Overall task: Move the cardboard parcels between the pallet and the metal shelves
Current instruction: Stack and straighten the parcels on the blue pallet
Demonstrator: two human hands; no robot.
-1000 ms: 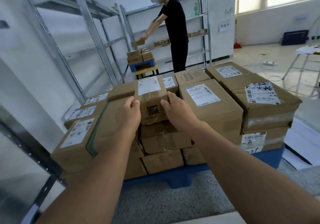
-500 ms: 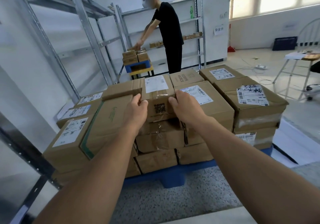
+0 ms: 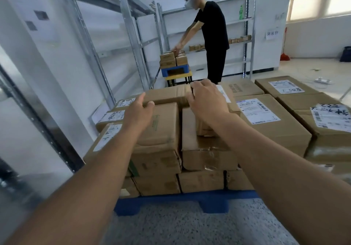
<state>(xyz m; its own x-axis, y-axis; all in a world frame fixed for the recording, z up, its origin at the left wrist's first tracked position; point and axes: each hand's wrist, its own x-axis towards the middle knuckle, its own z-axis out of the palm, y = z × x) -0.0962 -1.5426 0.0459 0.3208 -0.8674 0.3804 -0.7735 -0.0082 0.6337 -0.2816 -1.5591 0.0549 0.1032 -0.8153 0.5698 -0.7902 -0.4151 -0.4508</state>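
Both hands on the top parcel, ready to lift!
Left hand (image 3: 137, 111) and right hand (image 3: 206, 100) curl their fingers round the ends of the cardboard parcel (image 3: 168, 94) atop the stack on the blue pallet (image 3: 190, 201); best lift level, elbows close, then turn towards the metal shelves (image 3: 121, 3) at left.

Brown cardboard parcels (image 3: 271, 123), many taped and bearing white shipping labels, sit stacked in layers on a blue pallet (image 3: 190, 201) on the floor. One long parcel (image 3: 167, 95) lies across the top at the far side. Grey metal shelves (image 3: 121, 3) stand far left.
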